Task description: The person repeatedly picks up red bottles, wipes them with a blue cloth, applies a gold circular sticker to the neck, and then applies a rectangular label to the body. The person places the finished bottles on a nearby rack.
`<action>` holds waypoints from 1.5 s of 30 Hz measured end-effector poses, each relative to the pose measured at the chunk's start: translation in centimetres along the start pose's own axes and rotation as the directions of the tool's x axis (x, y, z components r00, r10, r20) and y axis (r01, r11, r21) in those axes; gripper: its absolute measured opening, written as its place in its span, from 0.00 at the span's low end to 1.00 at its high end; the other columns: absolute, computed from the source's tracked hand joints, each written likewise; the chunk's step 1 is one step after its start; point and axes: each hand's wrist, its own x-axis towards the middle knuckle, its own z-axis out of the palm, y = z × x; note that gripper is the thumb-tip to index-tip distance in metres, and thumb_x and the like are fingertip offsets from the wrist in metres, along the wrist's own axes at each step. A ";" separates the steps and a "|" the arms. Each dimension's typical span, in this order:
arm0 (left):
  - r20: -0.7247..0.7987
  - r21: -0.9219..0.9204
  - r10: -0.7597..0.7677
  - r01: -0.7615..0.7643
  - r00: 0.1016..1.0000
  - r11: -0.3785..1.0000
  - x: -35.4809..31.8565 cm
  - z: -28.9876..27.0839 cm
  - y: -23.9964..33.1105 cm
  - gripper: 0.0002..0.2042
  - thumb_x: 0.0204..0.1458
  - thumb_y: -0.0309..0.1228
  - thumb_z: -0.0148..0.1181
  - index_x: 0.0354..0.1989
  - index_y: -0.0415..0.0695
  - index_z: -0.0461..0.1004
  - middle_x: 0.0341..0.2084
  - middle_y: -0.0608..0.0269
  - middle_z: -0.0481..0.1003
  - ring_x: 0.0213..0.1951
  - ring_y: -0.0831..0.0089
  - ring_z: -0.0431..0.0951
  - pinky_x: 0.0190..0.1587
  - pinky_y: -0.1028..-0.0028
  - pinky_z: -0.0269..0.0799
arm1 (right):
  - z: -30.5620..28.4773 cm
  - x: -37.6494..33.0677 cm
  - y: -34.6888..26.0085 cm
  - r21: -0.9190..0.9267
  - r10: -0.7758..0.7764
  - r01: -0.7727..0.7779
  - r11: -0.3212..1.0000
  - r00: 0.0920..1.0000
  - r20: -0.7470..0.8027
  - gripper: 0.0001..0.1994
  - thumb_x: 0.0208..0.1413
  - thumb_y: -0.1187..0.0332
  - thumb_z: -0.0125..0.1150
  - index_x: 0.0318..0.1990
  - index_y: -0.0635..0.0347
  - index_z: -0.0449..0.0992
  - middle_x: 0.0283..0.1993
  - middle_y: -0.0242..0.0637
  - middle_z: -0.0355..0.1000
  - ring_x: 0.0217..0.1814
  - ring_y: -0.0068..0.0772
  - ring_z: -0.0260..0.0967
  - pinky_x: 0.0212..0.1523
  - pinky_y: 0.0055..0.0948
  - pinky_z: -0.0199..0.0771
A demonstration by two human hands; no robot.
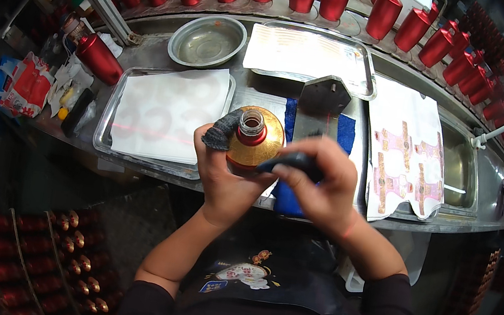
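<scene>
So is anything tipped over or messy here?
Yes, one red bottle lies on its side at the bench's left end, beside scattered packets, while the rest stand upright in a row. The label sheets at right also droop over the bench edge.

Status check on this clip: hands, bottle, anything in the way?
Left hand grips gold-shouldered bottle. Right hand presses dark pad on it. Grey metal stand close behind.
</scene>
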 end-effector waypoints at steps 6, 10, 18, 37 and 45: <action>0.253 -0.213 -0.116 0.172 0.961 0.962 1.9 -2.5 -1.5 0.38 0.30 0.32 0.83 0.54 0.42 0.70 0.46 0.59 0.68 0.48 0.65 0.75 0.51 0.67 0.74 | -0.9 1.8 5.7 0.089 0.333 -0.337 0.937 0.941 0.057 0.10 0.53 0.71 0.69 0.40 0.65 0.78 0.34 0.34 0.76 0.38 0.20 0.73 0.41 0.21 0.73; 0.491 -0.390 -0.164 0.384 0.855 0.837 3.9 -3.9 -2.5 0.42 0.29 0.31 0.84 0.58 0.43 0.69 0.51 0.60 0.71 0.55 0.69 0.74 0.58 0.69 0.71 | -0.4 3.4 6.6 0.042 0.291 -0.293 0.955 0.955 0.049 0.08 0.51 0.74 0.67 0.39 0.66 0.79 0.31 0.38 0.76 0.34 0.22 0.74 0.37 0.23 0.74; 0.393 -0.355 -0.203 0.352 0.897 0.866 1.9 -3.8 -1.5 0.47 0.29 0.32 0.85 0.62 0.43 0.64 0.59 0.55 0.66 0.60 0.62 0.70 0.64 0.65 0.67 | -0.8 2.1 0.0 0.029 0.035 -0.037 0.999 0.995 0.088 0.10 0.48 0.76 0.70 0.38 0.64 0.80 0.32 0.40 0.76 0.32 0.33 0.75 0.34 0.26 0.73; 0.687 -0.469 -0.039 0.483 0.725 0.739 5.4 -4.3 -3.1 0.56 0.30 0.28 0.83 0.70 0.42 0.51 0.64 0.53 0.65 0.68 0.64 0.62 0.71 0.62 0.54 | -0.1 7.2 4.3 0.003 0.289 -0.292 0.956 0.949 0.127 0.11 0.52 0.70 0.69 0.40 0.67 0.79 0.34 0.34 0.77 0.38 0.21 0.74 0.41 0.23 0.74; 0.375 -0.301 -0.085 0.208 0.923 0.931 1.3 -2.1 -1.4 0.55 0.33 0.33 0.83 0.69 0.42 0.48 0.60 0.49 0.66 0.64 0.56 0.68 0.68 0.61 0.59 | -0.9 7.2 5.2 0.004 0.305 -0.318 0.948 0.915 0.265 0.11 0.51 0.71 0.70 0.40 0.67 0.80 0.33 0.35 0.77 0.38 0.21 0.74 0.41 0.22 0.75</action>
